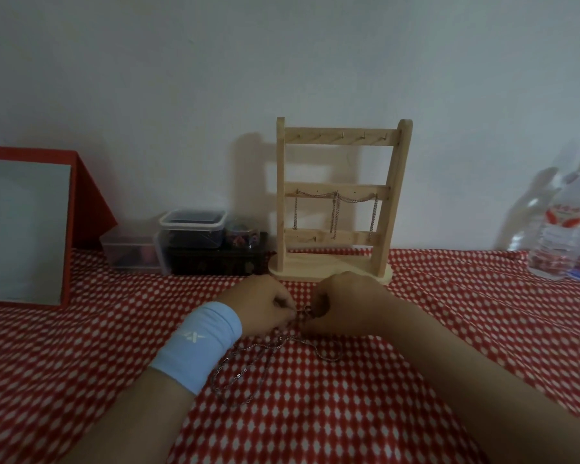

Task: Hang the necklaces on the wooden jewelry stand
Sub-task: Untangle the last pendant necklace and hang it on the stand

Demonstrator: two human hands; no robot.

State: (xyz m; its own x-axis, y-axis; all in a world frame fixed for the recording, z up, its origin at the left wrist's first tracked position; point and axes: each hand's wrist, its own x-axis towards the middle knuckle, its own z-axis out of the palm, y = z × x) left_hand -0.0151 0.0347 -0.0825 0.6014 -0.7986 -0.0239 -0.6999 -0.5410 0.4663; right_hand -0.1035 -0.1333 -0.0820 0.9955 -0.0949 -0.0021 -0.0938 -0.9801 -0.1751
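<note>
Chains [335, 209] already hang from stand [397, 195] middle bar, top hooks bare; left hand [265, 304] and right hand [345, 301] both pinch one necklace [248, 366] near stand base, rest trailing on cloth [349, 413], not hung yet

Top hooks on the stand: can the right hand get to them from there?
Probably yes. The right hand sits just in front of the stand, nothing stands between them, and the top hooks are bare. It pinches the necklace together with the left hand, though.
</note>
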